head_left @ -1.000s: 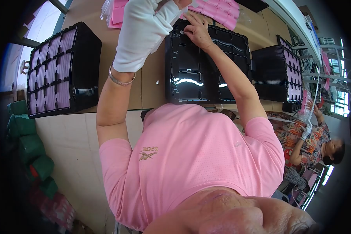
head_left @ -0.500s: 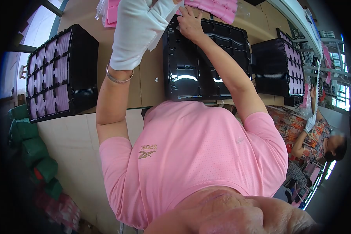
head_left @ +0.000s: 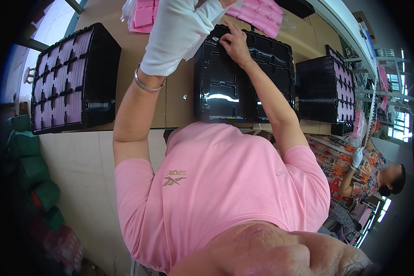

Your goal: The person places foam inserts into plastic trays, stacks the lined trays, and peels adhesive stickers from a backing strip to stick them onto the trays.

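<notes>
My left hand (head_left: 181,37), in a white glove that leaves some fingertips bare, is raised at the top, left of the black plastic tray (head_left: 218,83). Its fingers are partly cut off by the frame edge, so I cannot tell what they hold. My bare right hand (head_left: 237,46) rests at the tray's far left part, fingers apart, touching its surface. Beside those fingertips lies a small whitish piece (head_left: 215,39). The tray is shiny, with moulded ridges, and lies in front of my chest.
Stacks of black trays with pink contents stand at left (head_left: 73,83) and right (head_left: 324,87). Pink moulded sheets (head_left: 257,16) lie at the far side of the brown tabletop (head_left: 179,101). A co-worker (head_left: 368,170) in a patterned top is at the right. Green bundles (head_left: 37,175) sit lower left.
The view has shifted slightly. My right hand has come a little nearer and right, away from the tray's far corner and the whitish piece. My left hand stays raised, slightly farther right.
</notes>
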### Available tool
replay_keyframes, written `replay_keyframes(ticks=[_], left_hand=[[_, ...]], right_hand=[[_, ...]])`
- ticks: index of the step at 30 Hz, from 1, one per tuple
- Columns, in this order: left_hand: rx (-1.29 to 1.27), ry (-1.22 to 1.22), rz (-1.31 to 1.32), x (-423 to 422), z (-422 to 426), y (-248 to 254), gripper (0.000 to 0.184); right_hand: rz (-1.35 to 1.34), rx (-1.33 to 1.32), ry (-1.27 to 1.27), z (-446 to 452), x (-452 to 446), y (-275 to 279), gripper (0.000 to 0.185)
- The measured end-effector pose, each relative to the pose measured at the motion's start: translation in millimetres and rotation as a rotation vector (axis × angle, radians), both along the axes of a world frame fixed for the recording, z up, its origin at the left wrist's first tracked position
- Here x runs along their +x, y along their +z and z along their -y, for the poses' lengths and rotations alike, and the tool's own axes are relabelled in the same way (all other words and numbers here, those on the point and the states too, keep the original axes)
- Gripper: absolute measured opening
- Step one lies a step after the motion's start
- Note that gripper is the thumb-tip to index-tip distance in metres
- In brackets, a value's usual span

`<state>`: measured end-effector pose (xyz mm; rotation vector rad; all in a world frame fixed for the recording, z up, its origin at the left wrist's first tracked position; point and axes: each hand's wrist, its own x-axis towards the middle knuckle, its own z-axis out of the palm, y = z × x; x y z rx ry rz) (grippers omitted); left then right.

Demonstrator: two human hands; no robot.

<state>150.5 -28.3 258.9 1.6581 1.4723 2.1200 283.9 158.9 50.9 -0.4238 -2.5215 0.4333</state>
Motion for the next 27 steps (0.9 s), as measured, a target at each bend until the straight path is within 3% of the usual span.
replay_keyframes(ticks=[4, 13, 19, 27], left_hand=[[-0.085, -0.052, 0.078, 2, -2, 0, 0.005], [-0.100, -0.103, 0.167, 3, -5, -2, 0.003], [-0.010, -0.085, 0.052, 0, -9, -2, 0.002], [-0.064, -0.105, 0.089, -1, -10, -3, 0.003]], right_hand=[[0.043, -0.029, -0.122, 0, -3, 3, 0.015], [0.265, 0.061, -0.142, -16, -31, -1, 0.017], [0.413, 0.026, -0.238, -18, -35, 4, 0.013], [0.388, 0.042, -0.243, -11, -35, 17, 0.014]])
